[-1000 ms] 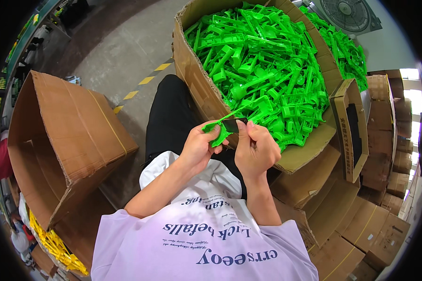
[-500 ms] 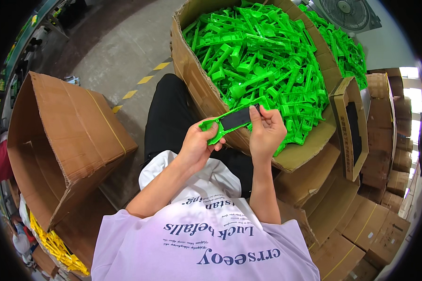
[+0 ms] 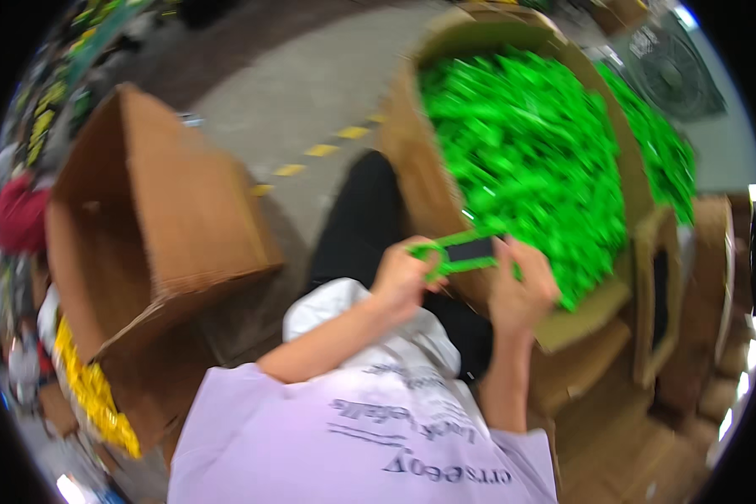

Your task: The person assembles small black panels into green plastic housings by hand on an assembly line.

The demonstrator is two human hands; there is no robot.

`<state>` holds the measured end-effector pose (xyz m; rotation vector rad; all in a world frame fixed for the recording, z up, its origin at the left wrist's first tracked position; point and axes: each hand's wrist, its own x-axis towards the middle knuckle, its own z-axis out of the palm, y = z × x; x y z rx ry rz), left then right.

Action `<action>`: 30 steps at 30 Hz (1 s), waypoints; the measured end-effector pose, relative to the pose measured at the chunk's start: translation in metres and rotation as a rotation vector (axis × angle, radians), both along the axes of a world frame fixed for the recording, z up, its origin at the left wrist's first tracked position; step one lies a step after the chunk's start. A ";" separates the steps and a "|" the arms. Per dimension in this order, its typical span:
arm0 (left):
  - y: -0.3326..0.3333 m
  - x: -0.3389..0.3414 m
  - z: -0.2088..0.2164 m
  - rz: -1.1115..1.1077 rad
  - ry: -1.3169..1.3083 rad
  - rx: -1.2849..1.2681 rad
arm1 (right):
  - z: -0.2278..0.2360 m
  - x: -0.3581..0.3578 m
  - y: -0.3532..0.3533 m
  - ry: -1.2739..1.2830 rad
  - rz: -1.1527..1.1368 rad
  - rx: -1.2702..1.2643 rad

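A bright green plastic part [image 3: 447,267], long with a rounded ring-like end, is held level in front of me. My left hand [image 3: 405,279] is closed round its rounded end. A flat black strip [image 3: 470,250] lies along the part's long section. My right hand [image 3: 522,286] pinches the other end, thumb and fingers at the end of the black strip. Blur hides whether those fingers grip the strip, the green part or both. Just beyond my hands stands a large open carton [image 3: 416,160] heaped with similar green parts [image 3: 529,168].
An open cardboard box [image 3: 197,206] stands at left, with yellow parts [image 3: 97,386] beside it. A small carton with dark contents [image 3: 662,290] and stacked cartons [image 3: 689,344] are at right. A fan [image 3: 668,71] is at far right. Someone's red sleeve [image 3: 23,214] shows far left.
The whole view has swung, so the scene sits farther right and mostly lower, and is blurred. Both hands still hold the green part with the black strip along it.
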<state>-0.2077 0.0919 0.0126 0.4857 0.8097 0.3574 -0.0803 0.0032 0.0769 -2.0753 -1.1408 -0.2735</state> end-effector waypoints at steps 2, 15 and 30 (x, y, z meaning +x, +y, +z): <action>-0.005 0.006 -0.002 0.013 0.018 0.002 | 0.007 0.003 -0.008 -0.100 -0.062 -0.086; -0.021 0.017 -0.010 -0.163 -0.149 0.161 | 0.039 0.079 -0.024 0.472 0.108 -0.777; -0.019 0.025 0.003 -0.174 0.013 0.231 | 0.028 0.082 -0.035 0.546 0.062 -0.693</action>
